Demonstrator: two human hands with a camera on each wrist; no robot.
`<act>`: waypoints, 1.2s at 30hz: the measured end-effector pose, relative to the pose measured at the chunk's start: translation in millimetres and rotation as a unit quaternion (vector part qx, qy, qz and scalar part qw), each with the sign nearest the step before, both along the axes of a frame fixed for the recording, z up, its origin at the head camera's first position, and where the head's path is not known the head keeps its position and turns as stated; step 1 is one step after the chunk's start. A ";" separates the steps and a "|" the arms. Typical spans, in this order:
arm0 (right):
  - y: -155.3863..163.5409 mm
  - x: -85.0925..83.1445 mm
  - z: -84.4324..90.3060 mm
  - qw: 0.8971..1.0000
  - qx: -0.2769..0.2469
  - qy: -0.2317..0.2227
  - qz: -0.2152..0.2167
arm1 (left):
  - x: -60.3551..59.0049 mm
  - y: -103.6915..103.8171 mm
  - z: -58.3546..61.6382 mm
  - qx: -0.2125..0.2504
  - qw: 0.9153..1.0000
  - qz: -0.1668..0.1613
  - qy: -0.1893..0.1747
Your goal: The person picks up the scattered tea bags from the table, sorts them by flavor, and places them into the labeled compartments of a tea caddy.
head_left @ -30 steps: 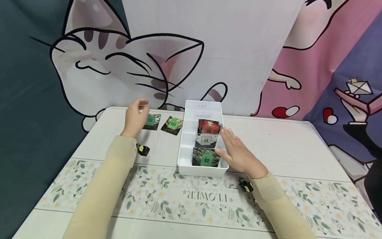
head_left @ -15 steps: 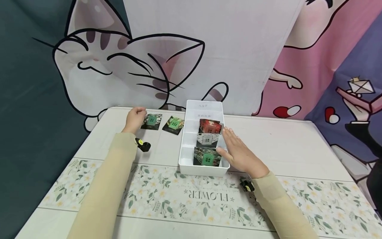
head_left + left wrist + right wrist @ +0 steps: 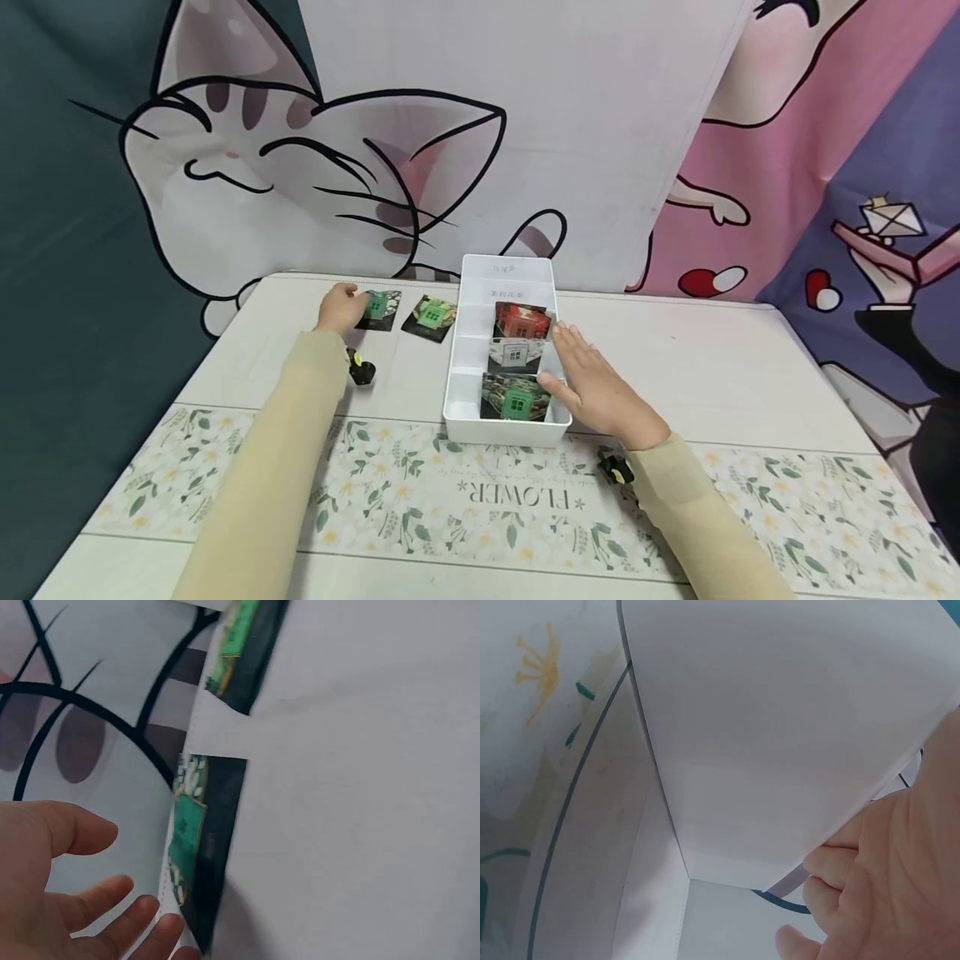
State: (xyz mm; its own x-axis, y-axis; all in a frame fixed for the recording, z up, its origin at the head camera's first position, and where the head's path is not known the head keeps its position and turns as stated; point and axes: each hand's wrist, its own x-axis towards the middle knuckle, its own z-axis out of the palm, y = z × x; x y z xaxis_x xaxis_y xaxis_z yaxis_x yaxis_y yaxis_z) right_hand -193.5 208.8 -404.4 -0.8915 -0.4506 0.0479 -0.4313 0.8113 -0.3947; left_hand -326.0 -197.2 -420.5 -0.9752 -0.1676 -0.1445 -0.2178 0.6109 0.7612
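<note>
My left hand (image 3: 342, 306) reaches across the white table to a dark tea packet with a green house print (image 3: 378, 308). In the left wrist view its fingers (image 3: 112, 900) are stretched out, and the fingertips touch the near edge of that packet (image 3: 196, 847). A second green packet (image 3: 430, 317) lies just right of it. My right hand (image 3: 591, 381) lies flat and open against the right wall of a white divided box (image 3: 459, 392). The box holds a red packet (image 3: 522, 320), a white packet (image 3: 514, 354) and a green packet (image 3: 516, 402).
A floral runner with the word FLOWER (image 3: 517, 496) crosses the near part of the table. A cartoon cat backdrop (image 3: 300, 175) hangs right behind the table's far edge. Bare tabletop (image 3: 712, 375) stretches to the right of the box.
My left hand has come down from above the table, uncurled, and now touches the leftmost green packet. The right hand has stayed against the box.
</note>
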 end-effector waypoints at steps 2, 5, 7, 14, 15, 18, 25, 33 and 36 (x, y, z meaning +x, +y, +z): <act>-0.1 -0.2 0.2 1.000 -0.001 0.002 0.001 | -2.7 1.0 -3.5 -0.016 1.000 -0.004 0.000; 0.2 -0.2 -0.2 1.000 -0.004 0.003 0.003 | -4.6 3.5 -7.4 -0.046 0.999 -0.009 -0.005; 0.5 -0.2 -1.1 1.000 -0.005 0.002 0.003 | -5.2 5.6 -8.8 -0.071 0.997 -0.011 -0.013; 0.2 -0.1 -1.8 1.000 -0.005 0.003 0.002 | -6.8 13.7 -9.0 -0.130 0.991 -0.008 -0.034; 0.0 -0.2 -1.7 1.000 -0.006 0.003 0.002 | -7.2 14.4 -8.9 -0.138 0.990 -0.008 -0.035; -0.2 -0.2 -1.5 1.000 -0.007 0.002 0.001 | -7.6 16.5 -9.2 -0.152 0.988 -0.009 -0.035; 0.3 0.1 -1.8 1.000 -0.006 -0.001 -0.001 | -7.7 13.8 -13.3 -0.127 0.992 -0.003 -0.011; 0.1 0.4 -1.9 1.000 -0.010 0.001 0.000 | -7.1 5.0 -15.1 -0.084 0.996 -0.017 0.036; -0.5 0.1 -2.0 1.000 -0.012 -0.001 0.000 | -5.6 1.4 -13.6 -0.048 0.998 -0.012 0.026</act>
State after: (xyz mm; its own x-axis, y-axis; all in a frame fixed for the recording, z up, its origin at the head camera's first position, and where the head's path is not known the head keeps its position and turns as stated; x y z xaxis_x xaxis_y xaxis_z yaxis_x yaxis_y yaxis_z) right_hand -193.4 208.3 -406.5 -0.8917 -0.4491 0.0571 -0.4304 0.8018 -0.4145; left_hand -331.7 -195.8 -434.1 -0.9850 -0.1541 -0.0783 -0.1637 0.6867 0.7083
